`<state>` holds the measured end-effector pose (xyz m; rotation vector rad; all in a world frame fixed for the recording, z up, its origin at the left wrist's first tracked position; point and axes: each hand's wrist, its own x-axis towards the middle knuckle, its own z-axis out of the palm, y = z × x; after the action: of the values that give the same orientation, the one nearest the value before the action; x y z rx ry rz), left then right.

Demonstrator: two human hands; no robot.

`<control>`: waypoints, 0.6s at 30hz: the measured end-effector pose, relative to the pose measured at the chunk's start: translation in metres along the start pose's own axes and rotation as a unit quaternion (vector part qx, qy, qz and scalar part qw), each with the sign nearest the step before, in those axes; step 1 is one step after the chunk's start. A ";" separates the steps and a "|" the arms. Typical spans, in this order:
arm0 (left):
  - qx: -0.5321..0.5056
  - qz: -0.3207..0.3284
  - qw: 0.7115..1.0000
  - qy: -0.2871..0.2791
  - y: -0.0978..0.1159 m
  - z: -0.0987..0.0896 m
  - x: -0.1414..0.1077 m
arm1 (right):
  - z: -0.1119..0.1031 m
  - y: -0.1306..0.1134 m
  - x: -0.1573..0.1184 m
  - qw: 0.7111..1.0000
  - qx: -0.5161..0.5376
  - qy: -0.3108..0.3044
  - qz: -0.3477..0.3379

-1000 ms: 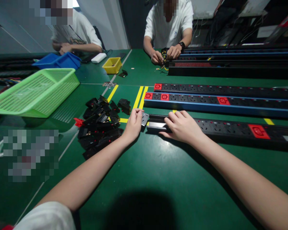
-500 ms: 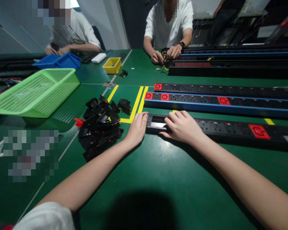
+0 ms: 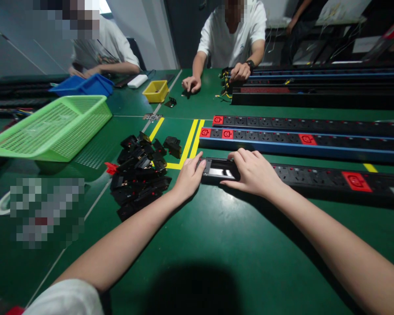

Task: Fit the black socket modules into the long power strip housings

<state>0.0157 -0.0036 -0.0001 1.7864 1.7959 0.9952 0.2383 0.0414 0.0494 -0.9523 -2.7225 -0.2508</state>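
Observation:
A long black power strip with a red socket lies in front of me. Its left end has an uncovered channel where bare metal shows. My left hand closes on that end, thumb on top and fingers at the far side. Farther right, my right hand straddles the strip beside the uncovered stretch, thumb at the near side and bent fingers over the top. Whether a socket piece is under the right fingers is hidden. Just left of my left hand is a loose heap of black socket modules.
Beyond lie a blue-sided power strip and another black one. A green basket, blue bin and yellow bin stand at left. Across the table, a co-worker's hand rests near wires; another person sits left.
My right hand has shifted slightly right along the strip, showing more of the uncovered channel. Across the table, the co-worker's hand on the left has moved away from the wires toward the yellow bin.

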 end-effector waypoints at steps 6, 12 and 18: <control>0.021 0.037 0.998 -0.045 0.006 0.004 -0.004 | 0.001 0.004 0.001 0.995 0.095 0.003 0.031; 0.039 0.056 0.997 -0.022 0.003 0.003 -0.003 | 0.000 0.006 0.000 0.990 0.136 -0.003 0.034; 0.004 0.035 0.998 -0.053 0.004 0.000 0.001 | 0.000 0.008 -0.002 0.986 0.166 -0.007 0.032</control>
<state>0.0184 -0.0031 0.0032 1.8818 1.6874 0.9018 0.2443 0.0463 0.0496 -0.9414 -2.6254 0.2176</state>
